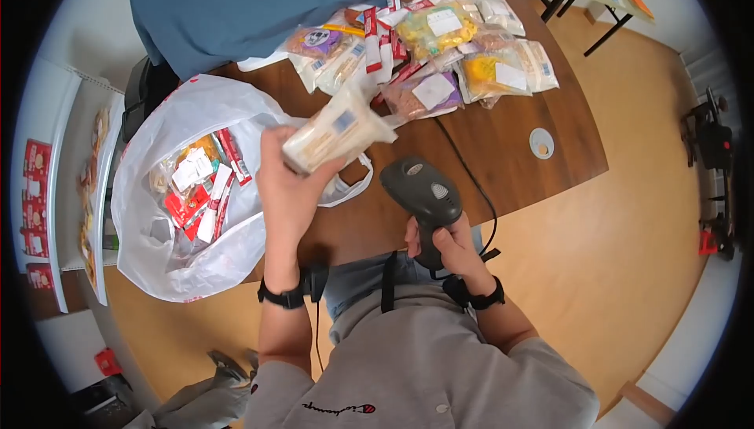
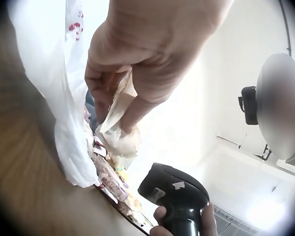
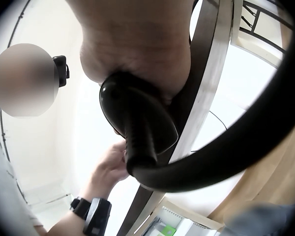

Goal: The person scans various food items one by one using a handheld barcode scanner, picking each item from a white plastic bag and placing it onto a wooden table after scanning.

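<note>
The left hand [image 1: 292, 185] pinches a clear-wrapped pale food packet [image 1: 334, 132] above the table, between the white bag and the scanner; in the left wrist view the thumb and fingers [image 2: 130, 115] hold the crinkled wrapper [image 2: 123, 142]. Around the handle of a black handheld scanner [image 1: 424, 193] the right hand [image 1: 452, 250] is curled, near the table's front edge. The scanner's head points up and left, towards the packet. In the right wrist view, the scanner's handle base and thick cable [image 3: 201, 169] cover much of the right hand [image 3: 137, 54].
An open white plastic bag [image 1: 145, 217] with several packets inside lies at the left. Wrapped snacks and red sticks [image 1: 372, 40] are heaped at the table's back, beside a blue cloth [image 1: 259, 5]. A round sticker [image 1: 541, 143] is on the right of the table [image 1: 503, 174].
</note>
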### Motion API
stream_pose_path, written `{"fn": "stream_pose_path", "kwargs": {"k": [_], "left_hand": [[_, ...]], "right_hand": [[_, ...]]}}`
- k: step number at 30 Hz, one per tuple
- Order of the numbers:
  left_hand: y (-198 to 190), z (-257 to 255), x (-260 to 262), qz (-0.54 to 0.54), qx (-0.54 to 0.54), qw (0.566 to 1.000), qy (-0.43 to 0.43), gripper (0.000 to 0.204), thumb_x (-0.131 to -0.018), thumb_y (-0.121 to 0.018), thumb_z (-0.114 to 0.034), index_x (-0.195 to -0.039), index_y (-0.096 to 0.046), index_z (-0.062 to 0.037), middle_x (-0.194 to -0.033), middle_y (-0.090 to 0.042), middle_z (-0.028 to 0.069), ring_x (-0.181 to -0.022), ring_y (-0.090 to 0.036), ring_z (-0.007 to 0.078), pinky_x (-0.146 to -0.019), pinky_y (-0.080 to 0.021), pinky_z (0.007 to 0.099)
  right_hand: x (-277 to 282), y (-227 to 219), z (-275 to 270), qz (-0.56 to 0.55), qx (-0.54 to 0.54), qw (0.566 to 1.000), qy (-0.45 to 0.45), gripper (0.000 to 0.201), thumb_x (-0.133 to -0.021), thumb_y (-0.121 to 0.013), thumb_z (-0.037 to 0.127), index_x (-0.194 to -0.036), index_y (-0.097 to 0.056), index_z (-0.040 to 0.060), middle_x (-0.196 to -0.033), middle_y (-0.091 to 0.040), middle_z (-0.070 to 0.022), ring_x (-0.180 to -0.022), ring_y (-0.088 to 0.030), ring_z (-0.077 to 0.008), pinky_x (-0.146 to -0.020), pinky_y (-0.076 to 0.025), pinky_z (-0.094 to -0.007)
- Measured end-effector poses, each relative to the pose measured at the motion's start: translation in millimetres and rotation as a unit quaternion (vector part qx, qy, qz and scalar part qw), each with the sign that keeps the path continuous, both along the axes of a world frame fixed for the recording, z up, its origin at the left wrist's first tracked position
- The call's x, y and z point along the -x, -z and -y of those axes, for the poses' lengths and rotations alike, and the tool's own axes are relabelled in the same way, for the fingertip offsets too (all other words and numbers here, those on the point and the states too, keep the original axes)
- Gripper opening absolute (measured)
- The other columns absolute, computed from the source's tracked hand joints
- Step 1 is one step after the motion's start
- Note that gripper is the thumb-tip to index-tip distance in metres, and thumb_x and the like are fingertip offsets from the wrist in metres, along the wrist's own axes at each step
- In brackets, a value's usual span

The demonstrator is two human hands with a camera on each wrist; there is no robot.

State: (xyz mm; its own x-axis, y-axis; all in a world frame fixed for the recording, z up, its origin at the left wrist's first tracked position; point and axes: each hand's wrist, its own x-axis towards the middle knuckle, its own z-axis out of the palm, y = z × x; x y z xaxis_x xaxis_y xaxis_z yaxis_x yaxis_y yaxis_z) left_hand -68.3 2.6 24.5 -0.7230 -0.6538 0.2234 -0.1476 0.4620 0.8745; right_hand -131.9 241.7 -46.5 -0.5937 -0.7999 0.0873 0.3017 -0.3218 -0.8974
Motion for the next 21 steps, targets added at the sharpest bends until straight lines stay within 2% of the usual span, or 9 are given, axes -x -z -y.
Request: {"fn": "stream_pose_path", "kwargs": {"k": [2,5,7,8,11,14,17,19,21], "left_hand": [[2,-6,-21,-0.011,0.025,0.999,-0.022,0.049,-0.073,-0.083,-0.005,-0.107,-0.048,-0.0057,-0.091,-0.069,0.0121,-0.079,-0.068,0.0182,-0.067,-0.054,0.0299],[-10,-21,-31,0.049,-0.052,0.996,-0.048,0.050,-0.073,-0.082,-0.004,-0.109,-0.048,-0.0061,-0.091,-0.069,0.0153,-0.075,-0.070,0.0227,-0.064,-0.054,0.0313],[-6,-23,-31,0.094,0.005,0.994,-0.055,0.051,-0.073,-0.081,-0.001,-0.111,-0.048,-0.0045,-0.093,-0.069,0.0121,-0.078,-0.067,0.0153,-0.067,-0.054,0.0279],[-10,-26,-29,0.099,0.012,0.994,-0.050,0.051,-0.072,-0.082,-0.003,-0.111,-0.048,-0.0052,-0.090,-0.069,0.0145,-0.075,-0.070,0.0213,-0.067,-0.054,0.0298],[-2,-25,-28,0.047,0.087,0.995,-0.020,0.052,-0.071,-0.083,-0.004,-0.110,-0.048,-0.0060,-0.090,-0.069,0.0159,-0.077,-0.071,0.0265,-0.068,-0.054,0.0318],[-5,-29,-28,0.084,0.065,0.994,-0.012,0.053,-0.071,-0.083,-0.004,-0.111,-0.048,-0.0069,-0.090,-0.069,0.0167,-0.081,-0.071,0.0297,-0.070,-0.054,0.0332],[-1,-26,-34,0.060,0.052,0.997,-0.003,0.054,-0.070,-0.083,-0.004,-0.111,-0.048,-0.0073,-0.089,-0.069,0.0153,-0.083,-0.071,0.0260,-0.070,-0.054,0.0319],[-6,-20,-50,0.091,-0.012,0.996,-0.012,0.055,-0.072,-0.083,-0.004,-0.115,-0.048,-0.0072,-0.098,-0.070,0.0144,-0.087,-0.071,0.0236,-0.072,-0.055,0.0321],[-1,-2,-78,-0.004,-0.006,0.999,-0.032,0.058,-0.076,-0.081,-0.002,-0.123,-0.047,-0.0056,-0.109,-0.068,0.0145,-0.092,-0.069,0.0219,-0.079,-0.056,0.0317]], "right_hand": [[-1,-2,1,0.002,-0.003,1.000,0.000,0.043,-0.098,-0.057,0.038,-0.102,-0.062,-0.0042,-0.086,-0.064,-0.0082,-0.068,-0.064,-0.0146,-0.061,-0.051,-0.0271],[-3,-11,6,-0.008,-0.005,1.000,-0.004,0.039,-0.098,-0.058,0.034,-0.100,-0.062,-0.0043,-0.085,-0.064,-0.0079,-0.066,-0.064,-0.0142,-0.059,-0.052,-0.0271],[-4,-18,8,-0.050,-0.028,0.998,-0.003,0.030,-0.097,-0.059,0.026,-0.096,-0.061,-0.0040,-0.082,-0.065,-0.0074,-0.065,-0.064,-0.0136,-0.060,-0.052,-0.0273],[-5,-22,8,-0.051,-0.028,0.998,-0.003,0.030,-0.097,-0.059,0.026,-0.096,-0.061,-0.0040,-0.082,-0.065,-0.0074,-0.065,-0.064,-0.0136,-0.060,-0.052,-0.0273],[-5,-30,10,-0.079,-0.063,0.995,0.004,0.024,-0.095,-0.059,0.020,-0.093,-0.061,-0.0034,-0.080,-0.065,-0.0071,-0.064,-0.064,-0.0133,-0.060,-0.052,-0.0271],[-6,-30,10,-0.098,-0.091,0.991,-0.008,0.021,-0.094,-0.060,0.018,-0.093,-0.062,-0.0033,-0.079,-0.065,-0.0068,-0.064,-0.065,-0.0134,-0.059,-0.051,-0.0268],[-6,-21,7,-0.068,-0.076,0.995,-0.006,0.027,-0.095,-0.059,0.023,-0.094,-0.062,-0.0039,-0.078,-0.065,-0.0067,-0.065,-0.065,-0.0137,-0.059,-0.051,-0.0267],[-5,-16,4,-0.021,-0.052,0.998,0.013,0.036,-0.097,-0.057,0.030,-0.097,-0.062,-0.0050,-0.080,-0.065,-0.0076,-0.066,-0.065,-0.0144,-0.060,-0.051,-0.0265],[-1,-6,1,-0.024,-0.046,0.999,0.012,0.047,-0.099,-0.055,0.040,-0.106,-0.060,-0.0058,-0.084,-0.064,-0.0098,-0.067,-0.065,-0.0154,-0.060,-0.051,-0.0269]]}}
